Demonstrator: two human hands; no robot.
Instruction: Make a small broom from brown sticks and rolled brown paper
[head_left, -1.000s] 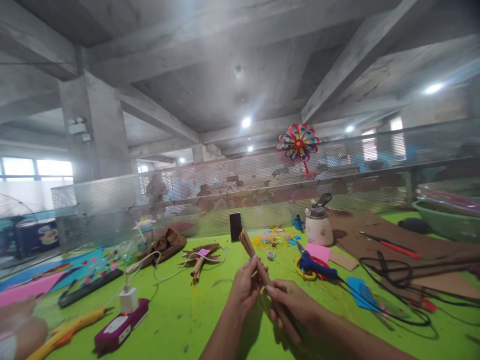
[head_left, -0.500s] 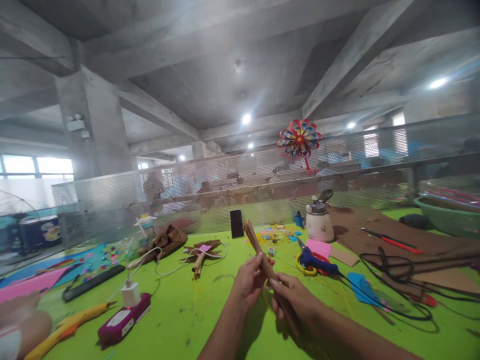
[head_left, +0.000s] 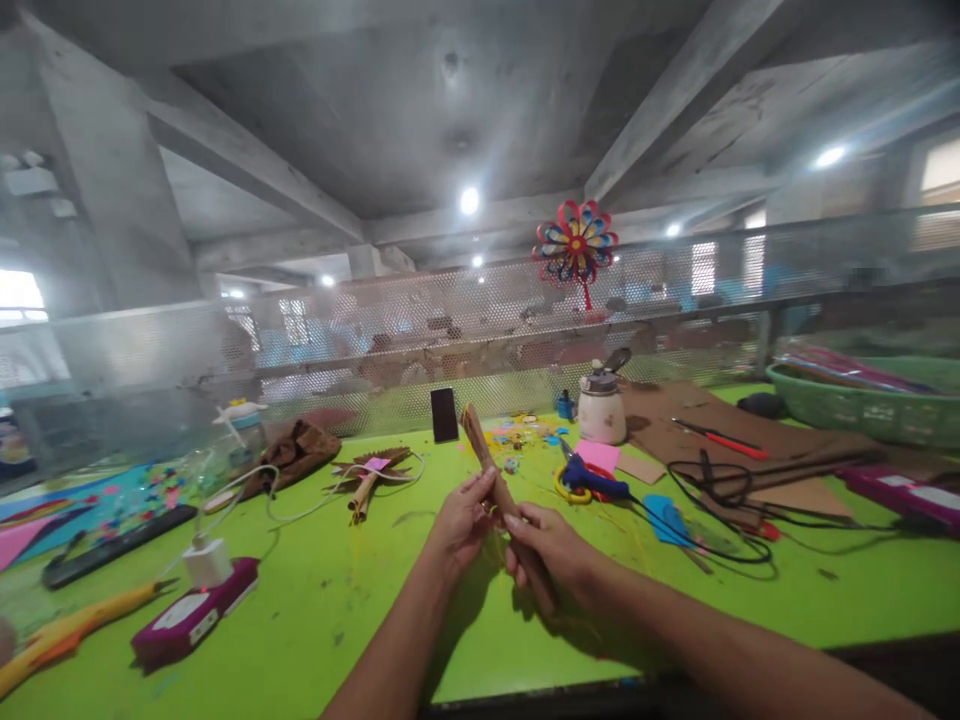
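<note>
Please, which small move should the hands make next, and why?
Probably the left hand should slide toward the far end of the brown roll: it and the right hand grip nearer the middle, while that end, showing yellow, is unsupported.

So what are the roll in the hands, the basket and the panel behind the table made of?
Roll: likely matte brown paper, creased.
Basket: probably plastic, green, thin moulded-looking wall.
Panel: looks like grey perforated metal, dull sheen; could be plastic.

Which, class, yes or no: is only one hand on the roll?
No, the left hand and the right hand both hold the brown roll.
</note>
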